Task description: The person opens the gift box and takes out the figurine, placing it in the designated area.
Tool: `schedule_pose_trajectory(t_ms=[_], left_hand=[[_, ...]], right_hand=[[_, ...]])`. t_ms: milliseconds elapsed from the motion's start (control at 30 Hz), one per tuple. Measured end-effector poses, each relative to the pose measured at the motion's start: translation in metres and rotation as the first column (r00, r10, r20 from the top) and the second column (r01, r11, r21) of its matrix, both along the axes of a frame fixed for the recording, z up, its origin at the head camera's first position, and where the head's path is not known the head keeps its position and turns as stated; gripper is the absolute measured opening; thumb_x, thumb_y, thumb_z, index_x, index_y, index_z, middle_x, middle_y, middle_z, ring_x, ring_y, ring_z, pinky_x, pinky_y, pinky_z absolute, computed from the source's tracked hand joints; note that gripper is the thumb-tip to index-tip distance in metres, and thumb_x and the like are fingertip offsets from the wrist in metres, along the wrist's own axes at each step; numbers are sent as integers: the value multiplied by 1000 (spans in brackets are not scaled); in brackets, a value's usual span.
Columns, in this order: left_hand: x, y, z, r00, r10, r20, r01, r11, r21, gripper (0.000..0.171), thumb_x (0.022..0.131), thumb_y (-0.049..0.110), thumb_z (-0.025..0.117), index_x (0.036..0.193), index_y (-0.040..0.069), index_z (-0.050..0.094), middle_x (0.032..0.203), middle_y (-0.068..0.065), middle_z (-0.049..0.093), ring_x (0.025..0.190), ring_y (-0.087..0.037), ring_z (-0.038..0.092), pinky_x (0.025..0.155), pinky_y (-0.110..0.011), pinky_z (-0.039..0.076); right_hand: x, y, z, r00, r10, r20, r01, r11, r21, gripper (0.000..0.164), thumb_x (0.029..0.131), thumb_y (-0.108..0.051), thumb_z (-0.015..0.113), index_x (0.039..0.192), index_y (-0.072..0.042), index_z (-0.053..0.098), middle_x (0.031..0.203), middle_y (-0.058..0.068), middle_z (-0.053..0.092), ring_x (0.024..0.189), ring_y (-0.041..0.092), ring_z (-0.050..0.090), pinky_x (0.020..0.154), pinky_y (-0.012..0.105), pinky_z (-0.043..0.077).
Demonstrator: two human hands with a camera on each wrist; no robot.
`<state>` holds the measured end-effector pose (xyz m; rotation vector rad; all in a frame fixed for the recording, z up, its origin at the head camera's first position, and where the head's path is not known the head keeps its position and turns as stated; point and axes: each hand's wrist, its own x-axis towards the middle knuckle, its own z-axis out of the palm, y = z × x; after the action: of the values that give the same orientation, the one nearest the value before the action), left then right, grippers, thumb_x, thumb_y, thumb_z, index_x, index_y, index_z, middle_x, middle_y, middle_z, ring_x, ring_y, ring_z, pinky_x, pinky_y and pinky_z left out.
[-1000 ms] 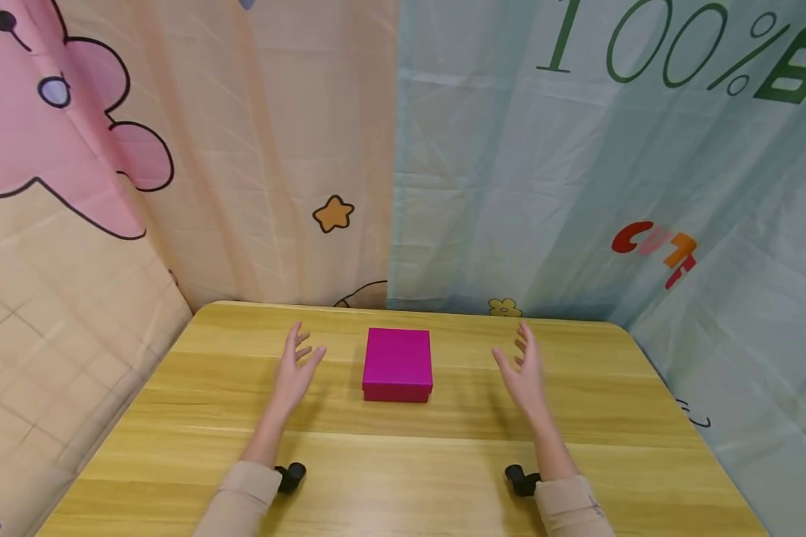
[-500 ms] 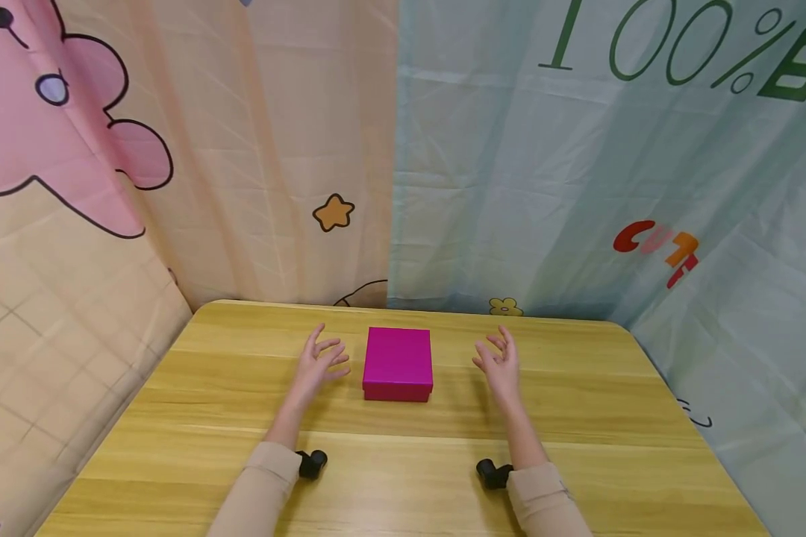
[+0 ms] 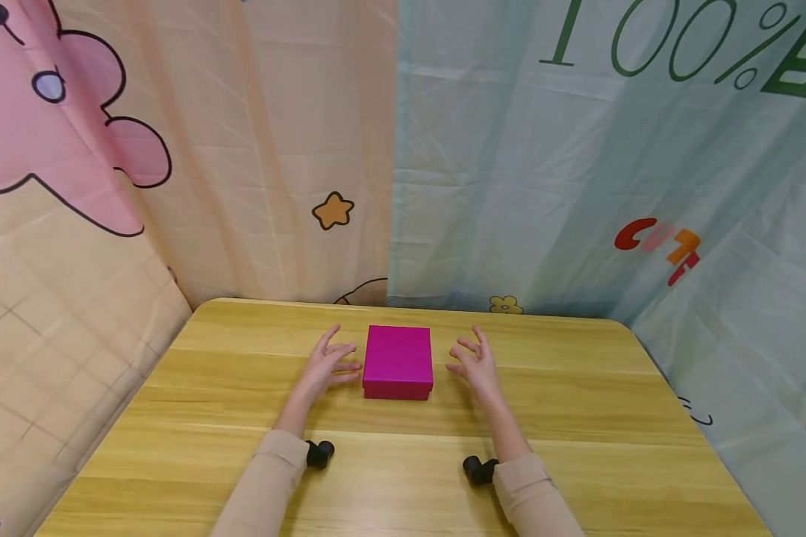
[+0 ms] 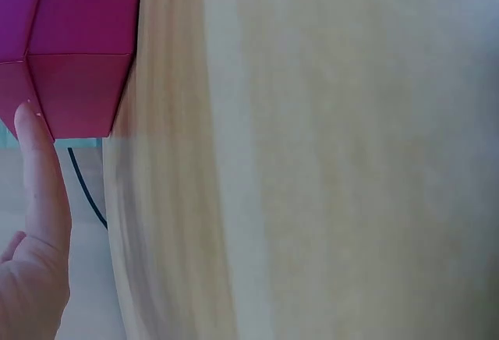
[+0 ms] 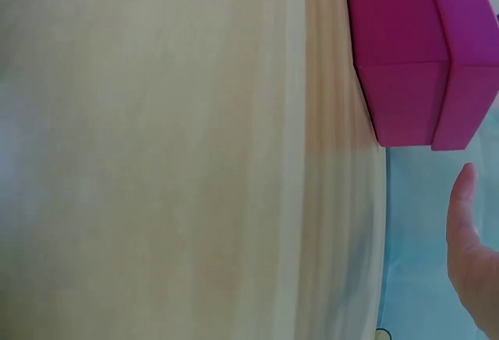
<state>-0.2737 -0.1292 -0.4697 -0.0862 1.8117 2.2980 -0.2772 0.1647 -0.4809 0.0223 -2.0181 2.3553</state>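
Observation:
A magenta lidded box (image 3: 398, 359) sits on the wooden table, toward its far edge. My left hand (image 3: 327, 365) is at the box's left side, fingers spread and fingertips close to its wall. On the opposite side my right hand (image 3: 477, 367) hovers with fingers apart, a small gap between it and the box. In the left wrist view one finger (image 4: 43, 176) overlaps the box corner (image 4: 82, 90). The right wrist view has a finger (image 5: 461, 207) just short of the box (image 5: 401, 98), whose lid seam shows. Neither hand holds anything.
The pale wooden table (image 3: 403, 470) has rounded far corners. Printed curtains hang behind it, a peach one (image 3: 275, 149) at left and a light blue one (image 3: 497, 164) at right. Both wrists carry a small black camera, such as the left camera (image 3: 321, 453).
Both hands have moved inward toward the box from either side, the left one rightward and the right one leftward. The box has stayed in place.

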Motion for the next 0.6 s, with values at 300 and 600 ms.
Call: schedule_pose_trajectory(t_ms=[300, 600], left_hand=[[-7, 1, -2, 997, -67, 45, 69, 997, -38, 68, 91, 23, 57, 147, 19, 18, 117, -20, 48, 83, -27, 61, 78, -40, 54], [-9, 1, 0, 985, -147, 85, 152, 986, -63, 65, 92, 24, 55, 146, 16, 20, 102, -12, 55, 73, -19, 61, 74, -36, 55]], right_hand=[[4, -15, 10, 998, 49, 49, -52, 997, 57, 74, 90, -13, 57, 147, -9, 10, 133, 31, 33, 111, 45, 48, 78, 39, 54], [3, -21, 13, 985, 108, 131, -122, 987, 101, 68, 92, -14, 55, 146, -10, 14, 125, 26, 44, 94, 32, 59, 83, 46, 51]])
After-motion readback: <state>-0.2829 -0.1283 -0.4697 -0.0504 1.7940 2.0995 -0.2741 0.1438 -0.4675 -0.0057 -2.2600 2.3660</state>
